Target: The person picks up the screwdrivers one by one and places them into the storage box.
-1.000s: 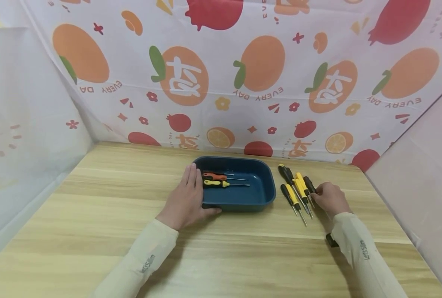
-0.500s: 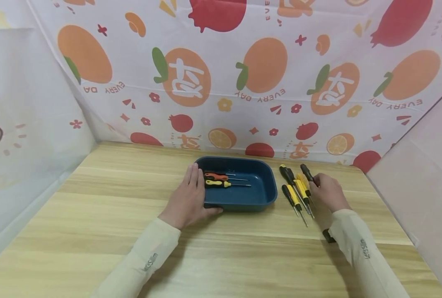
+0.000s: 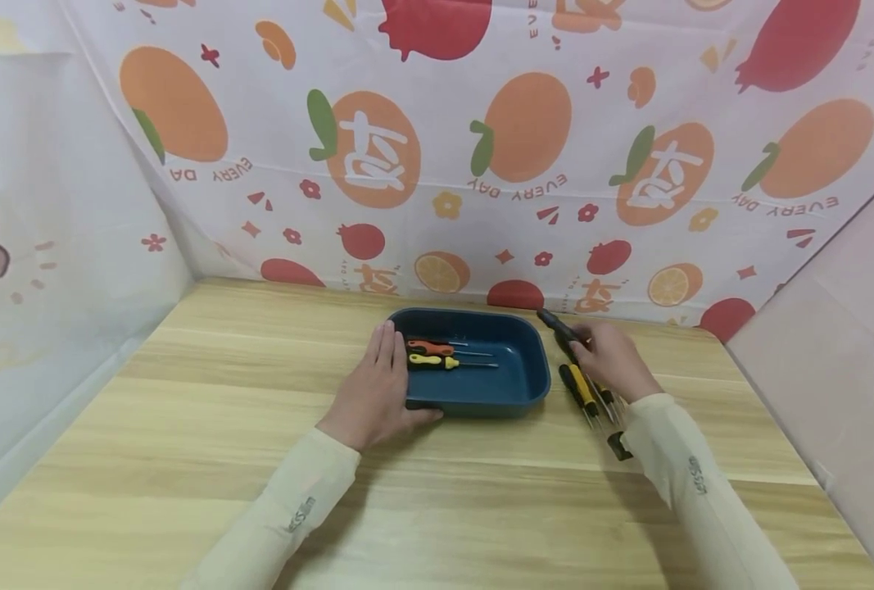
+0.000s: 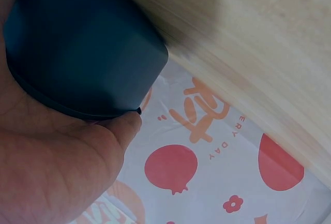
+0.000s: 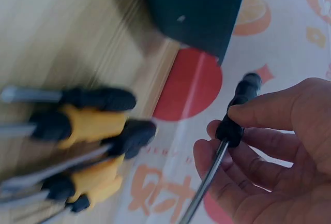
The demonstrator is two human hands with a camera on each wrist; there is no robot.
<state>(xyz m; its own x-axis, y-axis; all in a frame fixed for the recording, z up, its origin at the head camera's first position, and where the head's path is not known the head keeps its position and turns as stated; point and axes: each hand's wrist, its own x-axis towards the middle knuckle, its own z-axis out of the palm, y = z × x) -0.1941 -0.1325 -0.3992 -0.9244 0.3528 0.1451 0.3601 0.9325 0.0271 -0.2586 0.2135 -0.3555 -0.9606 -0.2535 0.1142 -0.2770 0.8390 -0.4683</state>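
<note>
A dark blue rectangular tray (image 3: 481, 409) stands on the table with three screwdrivers inside, among them one with a yellow-and-black handle (image 3: 425, 360) and one with an orange handle (image 3: 432, 350). My left hand (image 3: 370, 393) rests against the tray's left end, fingers straight along it, thumb by the front wall. To the right of the tray, my right hand (image 3: 613, 360) pinches a black-handled screwdriver (image 5: 235, 113) between thumb and fingers, above the table. The right wrist view shows its metal shaft pointing down and left. Partly beneath that hand lie several yellow-and-black screwdrivers (image 3: 580, 385).
The wooden table (image 3: 208, 426) meets a fruit-printed cloth (image 3: 444, 229) at the back. Pale cloth walls (image 3: 835, 352) stand at both sides. A small black object (image 3: 618, 447) shows by the right sleeve.
My right hand has lifted the black screwdriver from the right side of the group and carried it left, towards the tray. The left hand has stayed on the tray.
</note>
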